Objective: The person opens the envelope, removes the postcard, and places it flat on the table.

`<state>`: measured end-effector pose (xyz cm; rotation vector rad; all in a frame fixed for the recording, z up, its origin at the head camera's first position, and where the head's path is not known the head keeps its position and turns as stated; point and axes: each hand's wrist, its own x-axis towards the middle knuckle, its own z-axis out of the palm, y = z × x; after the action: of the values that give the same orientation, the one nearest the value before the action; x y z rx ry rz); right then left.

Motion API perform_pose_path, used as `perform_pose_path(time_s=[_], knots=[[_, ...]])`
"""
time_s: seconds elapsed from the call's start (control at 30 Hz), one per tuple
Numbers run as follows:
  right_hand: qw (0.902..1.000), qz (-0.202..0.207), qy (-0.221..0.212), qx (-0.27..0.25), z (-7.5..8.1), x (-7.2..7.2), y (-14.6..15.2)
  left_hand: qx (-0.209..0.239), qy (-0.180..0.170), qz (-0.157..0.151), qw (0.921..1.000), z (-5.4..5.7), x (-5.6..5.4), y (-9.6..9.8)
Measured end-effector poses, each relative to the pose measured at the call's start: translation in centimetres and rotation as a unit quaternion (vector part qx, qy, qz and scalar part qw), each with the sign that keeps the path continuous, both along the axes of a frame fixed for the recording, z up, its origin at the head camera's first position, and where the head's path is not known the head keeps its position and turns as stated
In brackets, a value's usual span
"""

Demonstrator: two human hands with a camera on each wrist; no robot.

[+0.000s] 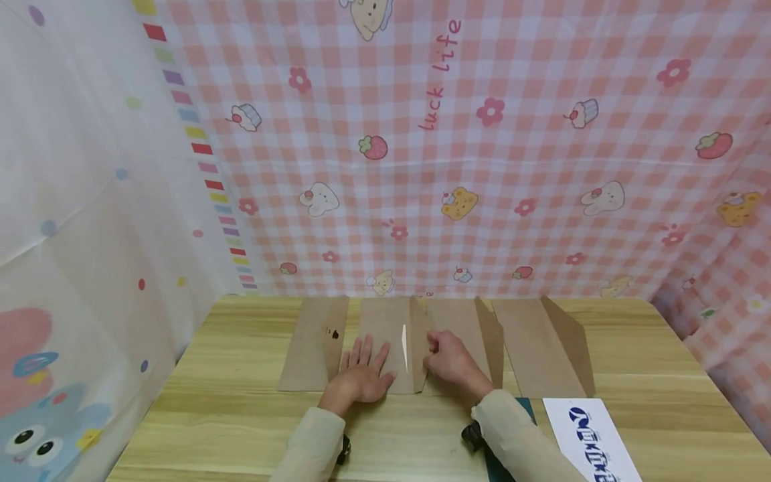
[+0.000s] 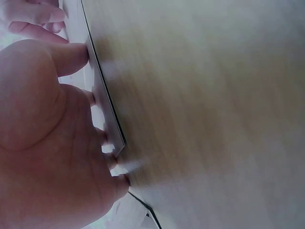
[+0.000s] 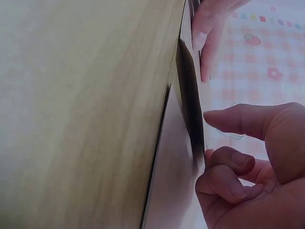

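Several brown paper envelopes lie side by side across the table in the head view. My left hand (image 1: 360, 381) rests flat, fingers spread, on the second envelope from the left (image 1: 381, 318). A narrow white sliver shows beside that envelope's flap (image 1: 418, 345). My right hand (image 1: 453, 361) is over the left part of the third envelope (image 1: 454, 314), its fingertips right at the second envelope's flap edge. In the right wrist view, the thumb (image 3: 238, 118) reaches toward a slightly raised brown edge (image 3: 191, 90), while the other fingers are curled with a gap below the thumb.
The leftmost envelope (image 1: 304, 345) bears a small dark mark; the rightmost envelope (image 1: 524, 348) has its pointed flap spread out. A white sheet with blue print (image 1: 593, 438) lies at front right. A dark green flat item (image 1: 495, 465) is partly hidden under my right sleeve.
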<state>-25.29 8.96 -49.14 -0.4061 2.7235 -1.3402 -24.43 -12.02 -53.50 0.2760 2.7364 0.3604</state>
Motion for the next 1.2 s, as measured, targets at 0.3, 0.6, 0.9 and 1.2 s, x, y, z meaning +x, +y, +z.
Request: perform_pose_path(time_s=[0.3, 0.6, 0.9, 1.2], knots=[[0.998, -0.034, -0.044, 0.03, -0.2, -0.6, -0.4, -0.002, 0.001, 0.0, 1.0, -0.2, -0.1, 0.0], [0.9981, -0.038, -0.039, 0.028, -0.7, -1.2, -1.1, -0.006, -0.005, 0.001, 1.0, 0.0, 0.1, 0.1], [0.9938, -0.046, -0.034, 0.095, -1.3, -1.4, -1.9, -0.005, -0.009, 0.004, 0.9999, 0.5, 0.2, 0.2], [0.987, -0.062, -0.06, 0.136, -1.0, -1.1, -2.4, -0.012, -0.003, 0.002, 0.9999, 0.5, 0.1, 0.2]])
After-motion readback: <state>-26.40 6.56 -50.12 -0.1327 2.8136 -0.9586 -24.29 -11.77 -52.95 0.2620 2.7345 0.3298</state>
